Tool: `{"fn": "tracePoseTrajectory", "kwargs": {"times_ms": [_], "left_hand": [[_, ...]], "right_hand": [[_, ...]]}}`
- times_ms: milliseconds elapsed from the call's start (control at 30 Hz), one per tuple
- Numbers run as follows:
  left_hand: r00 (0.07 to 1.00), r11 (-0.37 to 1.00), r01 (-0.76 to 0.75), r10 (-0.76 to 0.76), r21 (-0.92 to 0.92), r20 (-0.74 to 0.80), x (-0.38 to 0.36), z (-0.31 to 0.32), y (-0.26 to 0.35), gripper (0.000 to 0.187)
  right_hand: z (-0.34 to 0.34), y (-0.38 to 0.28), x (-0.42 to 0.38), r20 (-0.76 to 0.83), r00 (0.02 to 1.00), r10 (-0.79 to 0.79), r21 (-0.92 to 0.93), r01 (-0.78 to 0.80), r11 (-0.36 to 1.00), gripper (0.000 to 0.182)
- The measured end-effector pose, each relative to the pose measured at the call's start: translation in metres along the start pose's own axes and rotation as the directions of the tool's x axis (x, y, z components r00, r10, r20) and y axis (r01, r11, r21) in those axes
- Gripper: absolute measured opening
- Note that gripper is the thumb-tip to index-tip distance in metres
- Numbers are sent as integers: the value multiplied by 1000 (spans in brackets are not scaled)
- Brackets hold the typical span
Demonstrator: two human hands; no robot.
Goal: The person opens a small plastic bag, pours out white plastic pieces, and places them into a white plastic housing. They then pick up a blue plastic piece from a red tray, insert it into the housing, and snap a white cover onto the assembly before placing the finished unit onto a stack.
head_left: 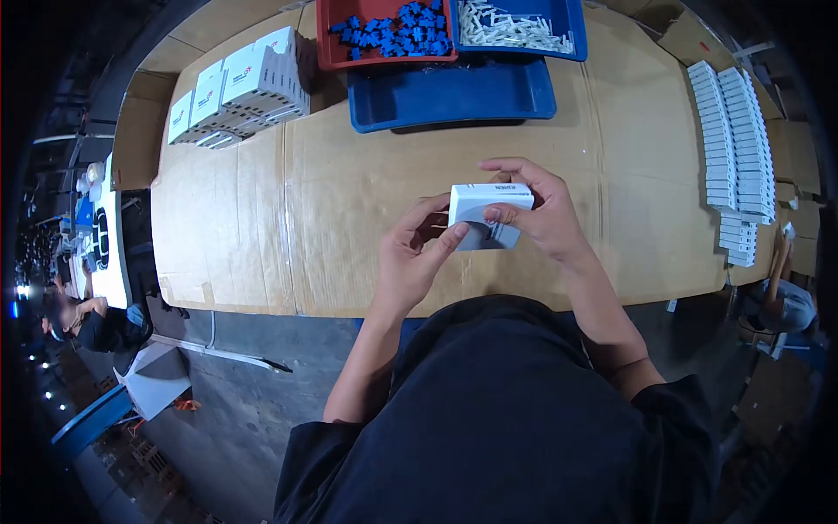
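Note:
Between my two hands, above the cardboard-covered table, is a small white box [471, 210] with dark print along its top edge. My left hand [417, 249] grips its left side, the thumb on the near face and the fingers behind. From the right, my right hand [550, 214] grips it with the thumb pressed on the near face; its index finger reaches out past the top. The far side of the box is hidden from me.
Stacked white boxes [236, 86] stand at the back left, and long rows of white pieces [731, 140] at the right. At the back are a red bin [325, 44] of blue parts, a blue bin [579, 31] of white parts and a blue tray [449, 94]. Other people sit far left and right.

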State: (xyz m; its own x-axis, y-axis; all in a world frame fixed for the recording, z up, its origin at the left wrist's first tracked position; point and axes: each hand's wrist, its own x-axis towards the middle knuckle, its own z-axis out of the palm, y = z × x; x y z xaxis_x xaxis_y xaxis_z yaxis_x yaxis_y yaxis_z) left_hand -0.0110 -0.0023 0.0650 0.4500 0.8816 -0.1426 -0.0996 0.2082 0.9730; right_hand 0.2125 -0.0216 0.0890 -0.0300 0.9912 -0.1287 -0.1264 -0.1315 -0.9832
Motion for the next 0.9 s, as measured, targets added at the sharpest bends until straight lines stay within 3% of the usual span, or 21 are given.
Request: {"fn": "tracePoseTrajectory", "kwargs": {"times_ms": [67,133,233,267,333,467,567,900], "left_hand": [[997,990,10,-20,-140,-69,-1,2,-1,58],[980,962,-57,3,-267,-199,-1,9,2,55],[986,992,8,-30,-129,-167,-2,4,-4,57],[980,996,-88,80,-34,-183,-1,6,-5,56],[938,950,-270,297,158,-181,2,14,0,56],[992,988,-114,108,-104,-63,-2,15,9,45],[976,973,-214,209,-89,-59,-2,14,8,39],[978,968,-206,204,-143,-28,-7,9,10,38]], "right_hand": [[10,-2,1,-58,998,10,214,3,977,48],[5,9,1,-50,993,104,190,-93,977,50],[-2,17,-2,-35,992,120,210,-110,971,46],[-3,17,-3,-28,994,105,227,-96,969,44],[-6,11,-1,78,997,-7,94,-1,996,39],[-6,9,-4,194,978,-73,-15,77,997,40],[-3,3,-6,175,975,-139,24,137,990,37],[-1,-11,-9,231,923,-306,-159,346,925,38]]}}
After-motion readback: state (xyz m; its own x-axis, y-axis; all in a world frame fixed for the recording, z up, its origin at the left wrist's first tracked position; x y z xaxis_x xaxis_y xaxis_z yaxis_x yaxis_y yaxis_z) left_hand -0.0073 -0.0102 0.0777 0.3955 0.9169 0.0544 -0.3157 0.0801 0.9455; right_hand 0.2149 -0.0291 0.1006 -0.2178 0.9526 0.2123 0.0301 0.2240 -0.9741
